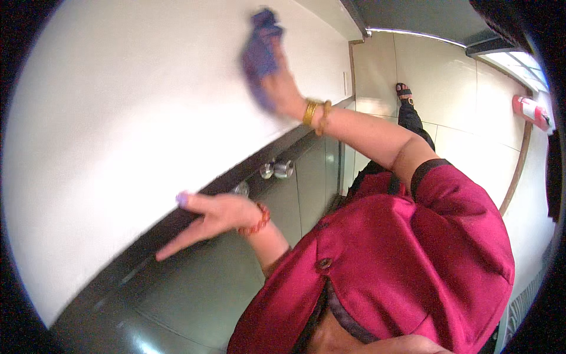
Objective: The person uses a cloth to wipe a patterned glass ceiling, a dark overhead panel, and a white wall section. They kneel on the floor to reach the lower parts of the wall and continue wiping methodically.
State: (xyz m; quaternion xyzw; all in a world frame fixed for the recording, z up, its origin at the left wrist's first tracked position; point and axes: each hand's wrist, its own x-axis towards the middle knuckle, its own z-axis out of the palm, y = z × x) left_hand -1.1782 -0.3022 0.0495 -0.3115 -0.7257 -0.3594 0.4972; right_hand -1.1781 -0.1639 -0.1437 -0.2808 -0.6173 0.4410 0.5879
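In my right hand (283, 86) is a blue-purple cloth (260, 57), pressed or held close against a broad white panel (146, 97). Motion blurs both the cloth and the fingers, and gold bangles circle that wrist. Lower down, my left hand (221, 214) holds nothing, its thumb and a finger spread wide. It hovers over the panel's dark edge strip (141, 241); whether it touches cannot be told. A red beaded bracelet sits on the left wrist. Between the hands, round metal knobs (283, 169) stick out beside the dark strip.
Pale floor tiles (451, 79) spread out at the right, where my sandalled foot (404, 91) stands. A red cylinder resembling a fire extinguisher (528, 111) is at the far right. A dark grey panel (415, 17) borders the top. Greyish tiles (199, 292) show below the strip.
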